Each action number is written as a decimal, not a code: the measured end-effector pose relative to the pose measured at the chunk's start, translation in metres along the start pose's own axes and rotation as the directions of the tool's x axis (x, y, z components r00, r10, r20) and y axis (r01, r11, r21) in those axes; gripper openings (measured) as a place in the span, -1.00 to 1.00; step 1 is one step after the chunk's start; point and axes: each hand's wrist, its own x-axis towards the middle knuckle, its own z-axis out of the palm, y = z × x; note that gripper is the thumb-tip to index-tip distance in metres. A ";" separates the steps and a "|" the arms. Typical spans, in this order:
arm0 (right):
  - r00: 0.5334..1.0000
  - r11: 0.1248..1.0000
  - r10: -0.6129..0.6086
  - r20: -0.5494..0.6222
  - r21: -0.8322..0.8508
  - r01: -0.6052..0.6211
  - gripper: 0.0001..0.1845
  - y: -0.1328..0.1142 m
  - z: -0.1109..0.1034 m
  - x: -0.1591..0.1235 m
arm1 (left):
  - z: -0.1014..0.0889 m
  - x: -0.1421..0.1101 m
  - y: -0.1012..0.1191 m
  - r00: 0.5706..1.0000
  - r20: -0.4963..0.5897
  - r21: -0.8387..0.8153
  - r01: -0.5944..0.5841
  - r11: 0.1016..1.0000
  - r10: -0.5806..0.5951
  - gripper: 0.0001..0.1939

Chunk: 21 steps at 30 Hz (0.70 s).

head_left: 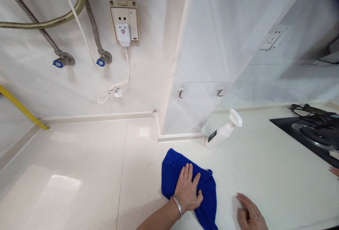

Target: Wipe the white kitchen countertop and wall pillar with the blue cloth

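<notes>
Your left hand (186, 192) lies palm down, its fingers (190, 172) stretched ahead, the index angled apart and the thumb (199, 197) out to the right. Your left forearm (159, 218) runs back and leftward from it. Well to its right, your right hand (252, 214) hovers or rests, fingers loosely bent, wrist out of view.

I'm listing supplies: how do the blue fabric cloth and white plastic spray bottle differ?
The blue fabric cloth lies spread; the white plastic spray bottle stands upright. The cloth is under the left hand; the bottle is untouched. The cloth looks plain; the bottle bears a dark label. Both rest on the pale counter.
</notes>
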 end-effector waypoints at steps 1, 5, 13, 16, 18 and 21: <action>1.000 1.000 -0.002 -0.004 -0.001 0.002 -0.60 0.000 0.000 0.000 | 0.001 0.001 0.000 1.000 -0.005 0.006 0.002 1.000 -0.002 -0.29; 1.000 1.000 0.015 -0.005 0.012 -0.015 -0.60 -0.004 0.000 0.001 | 0.000 0.008 0.000 1.000 -0.019 0.024 0.016 1.000 -0.016 -0.29; 0.997 0.996 0.070 0.016 0.045 -0.070 -0.59 -0.018 -0.005 0.004 | -0.003 0.019 -0.005 0.998 -0.059 -0.026 0.029 0.999 -0.030 -0.35; 0.997 0.996 0.074 0.016 0.046 -0.074 -0.61 -0.020 -0.006 0.004 | -0.004 0.026 -0.009 0.996 -0.077 -0.028 0.031 0.999 -0.033 -0.37; 0.997 0.996 0.075 0.026 0.049 -0.076 -0.62 -0.021 -0.006 0.004 | -0.006 0.032 -0.013 0.995 -0.093 -0.027 0.035 0.999 -0.038 -0.39; 0.997 0.995 0.076 0.025 0.056 -0.077 -0.62 -0.021 -0.006 0.004 | -0.010 0.042 -0.019 0.992 -0.121 -0.009 0.046 0.999 -0.047 -0.41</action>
